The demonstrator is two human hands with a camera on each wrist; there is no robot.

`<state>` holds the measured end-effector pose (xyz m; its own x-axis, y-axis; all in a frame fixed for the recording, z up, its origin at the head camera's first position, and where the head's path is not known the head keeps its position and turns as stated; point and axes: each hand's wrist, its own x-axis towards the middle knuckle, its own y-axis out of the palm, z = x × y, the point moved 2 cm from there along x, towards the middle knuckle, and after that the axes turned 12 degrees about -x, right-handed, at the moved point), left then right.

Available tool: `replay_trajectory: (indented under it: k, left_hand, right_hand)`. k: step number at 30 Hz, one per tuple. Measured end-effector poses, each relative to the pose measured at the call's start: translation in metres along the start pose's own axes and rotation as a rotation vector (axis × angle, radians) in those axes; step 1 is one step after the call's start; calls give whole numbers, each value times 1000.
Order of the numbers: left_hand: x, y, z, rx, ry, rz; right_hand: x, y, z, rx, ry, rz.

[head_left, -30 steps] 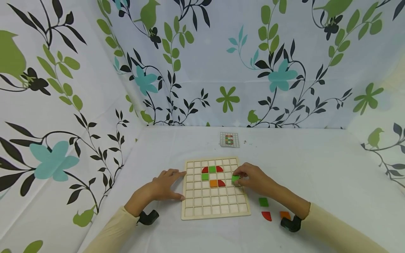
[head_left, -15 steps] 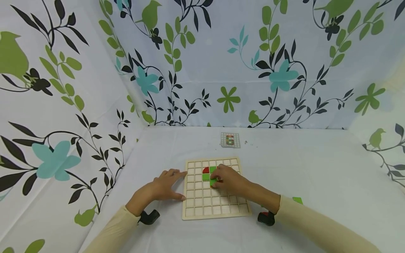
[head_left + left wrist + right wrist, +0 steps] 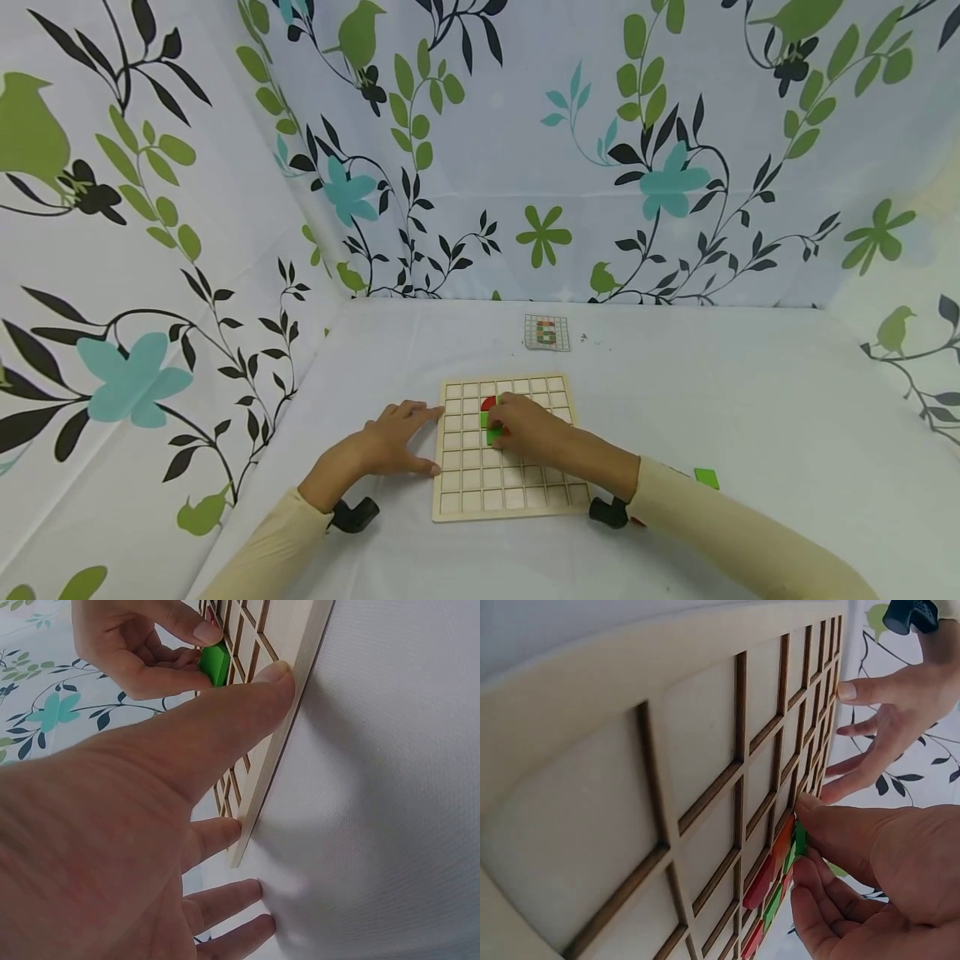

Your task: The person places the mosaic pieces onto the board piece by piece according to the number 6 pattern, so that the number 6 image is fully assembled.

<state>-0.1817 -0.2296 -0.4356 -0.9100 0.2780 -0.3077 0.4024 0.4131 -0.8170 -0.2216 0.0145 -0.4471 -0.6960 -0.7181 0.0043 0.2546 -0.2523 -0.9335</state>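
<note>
My right hand (image 3: 528, 429) pinches a green square tile (image 3: 215, 664) between thumb and fingers, close over the wooden grid board (image 3: 480, 500). This tile is just left of the orange tile (image 3: 784, 838) in the board. Red quarter-round tiles, one of them a red tile (image 3: 489, 403) at the upper left of the group, and green squares sit in cells around it, partly hidden by the right hand. My left hand (image 3: 390, 442) rests at the board's left edge with fingers spread, its thumb (image 3: 274, 673) and index fingertip touching the frame.
A small card (image 3: 547, 332) printed with a coloured grid pattern lies beyond the board. Right of the board a loose green tile (image 3: 707, 478) shows beside the right sleeve (image 3: 720, 525), which covers other loose tiles. Patterned cloth (image 3: 450, 167) hangs behind the table.
My right hand has carried the green tile leftward from the board's right edge to the coloured group, moving slightly further left since half a second ago. The left hand has stayed in place.
</note>
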Motion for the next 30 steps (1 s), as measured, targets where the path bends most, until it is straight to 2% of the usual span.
replay_trajectory:
  k: [10,20,26,30]
  left_hand:
    - [1,0,1,0,-4,7]
    - [1,0,2,-5,-6,12]
    - [1,0,2,-2,-4,14]
    - [2,0,2,2,-1,15]
  right_hand:
    - [4,1,4,4,1,41]
    - [4,7,3,-1,-53,-29]
    - [5,10,3,-25,-39,-22]
    - [2,8,3,1,-28,-28]
